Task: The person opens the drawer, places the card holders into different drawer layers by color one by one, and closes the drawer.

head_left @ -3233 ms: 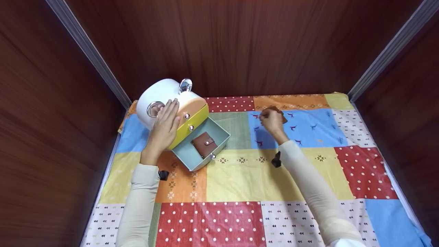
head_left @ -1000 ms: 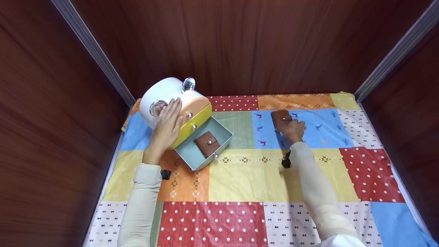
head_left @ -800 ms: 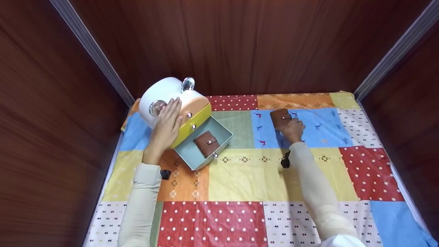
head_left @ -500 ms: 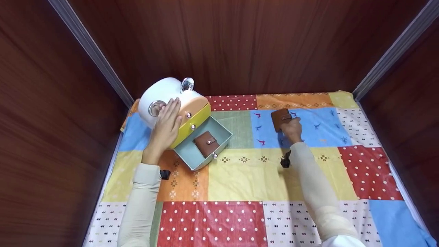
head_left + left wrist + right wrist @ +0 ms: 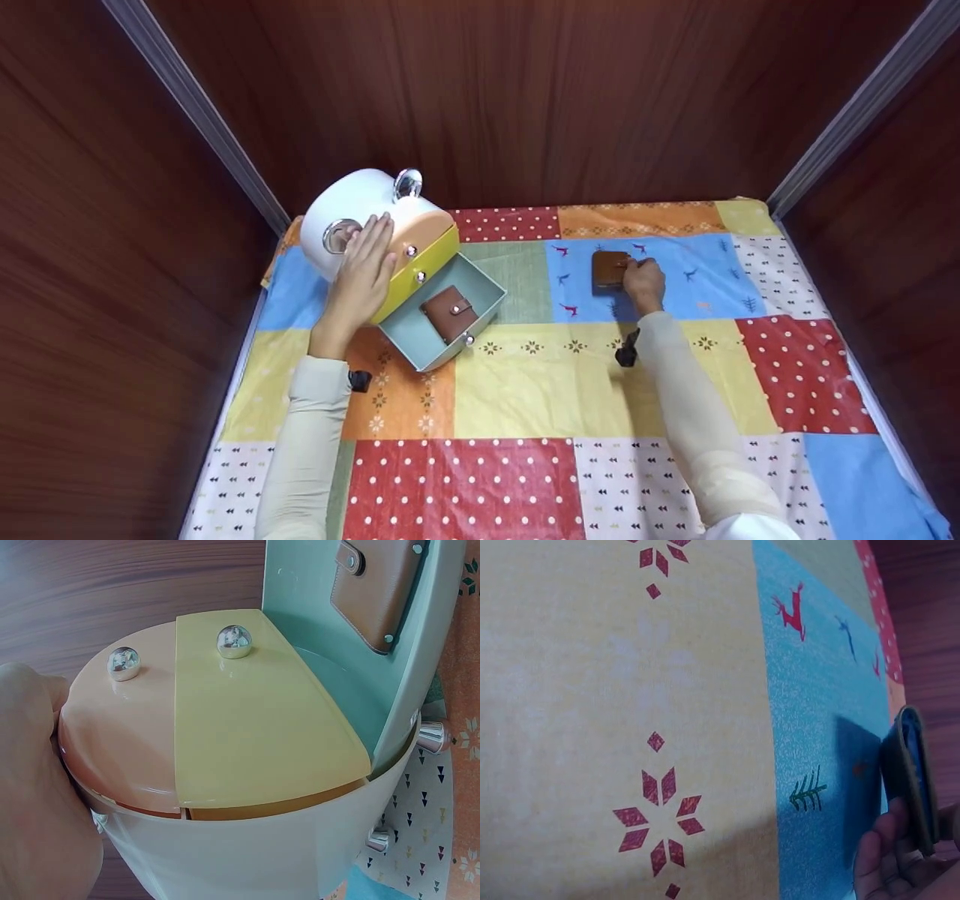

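A white rounded drawer box (image 5: 349,199) stands at the back left, with a peach drawer (image 5: 127,727) and a yellow drawer (image 5: 255,712) pushed in. Its pale green bottom drawer (image 5: 405,345) is pulled out, and a brown snap-strap wallet (image 5: 448,315) lies inside. My left hand (image 5: 360,281) rests on the box with straight fingers. Over the blue patch, my right hand (image 5: 645,283) pinches a second brown wallet (image 5: 609,271) by its right, strap side. Seen edge-on in the right wrist view, this wallet (image 5: 909,772) sits between thumb and fingers, apart from the cloth.
A patchwork cloth (image 5: 517,390) covers the table. Dark wooden panels (image 5: 510,105) close off the back and both sides. Round silver feet (image 5: 407,184) stick out from the drawer box.
My right hand has moved rightward with the wallet since the oldest frame. Over the last half second the wallet has turned and come slightly nearer. My left hand stays on the box.
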`<action>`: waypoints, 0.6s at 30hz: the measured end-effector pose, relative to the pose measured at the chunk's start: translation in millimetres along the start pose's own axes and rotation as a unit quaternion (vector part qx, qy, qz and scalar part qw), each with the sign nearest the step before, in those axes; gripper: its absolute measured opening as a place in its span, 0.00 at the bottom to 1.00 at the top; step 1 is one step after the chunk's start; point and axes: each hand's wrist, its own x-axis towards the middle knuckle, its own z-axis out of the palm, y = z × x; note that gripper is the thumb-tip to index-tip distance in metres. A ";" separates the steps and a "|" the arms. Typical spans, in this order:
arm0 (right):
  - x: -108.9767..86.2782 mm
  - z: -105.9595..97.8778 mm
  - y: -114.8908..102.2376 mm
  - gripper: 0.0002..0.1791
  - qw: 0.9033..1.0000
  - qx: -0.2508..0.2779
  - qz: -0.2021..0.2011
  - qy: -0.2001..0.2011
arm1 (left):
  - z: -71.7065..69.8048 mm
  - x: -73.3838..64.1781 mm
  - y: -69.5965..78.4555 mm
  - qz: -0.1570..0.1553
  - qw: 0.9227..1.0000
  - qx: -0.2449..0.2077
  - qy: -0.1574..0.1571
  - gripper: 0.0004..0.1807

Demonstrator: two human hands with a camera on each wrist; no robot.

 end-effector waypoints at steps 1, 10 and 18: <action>0.5 -0.3 0.4 0.28 1.000 -0.001 0.003 0.002 | -0.4 0.1 0.0 -0.001 1.000 0.000 -0.002 0.31; 5.8 -0.4 4.0 0.20 0.999 0.018 0.028 0.008 | -1.7 -0.1 1.1 -0.008 1.000 0.001 -0.011 0.31; 6.1 -2.1 3.7 0.18 0.998 0.061 0.028 0.000 | -2.3 -0.5 2.6 0.002 1.000 0.000 0.000 0.30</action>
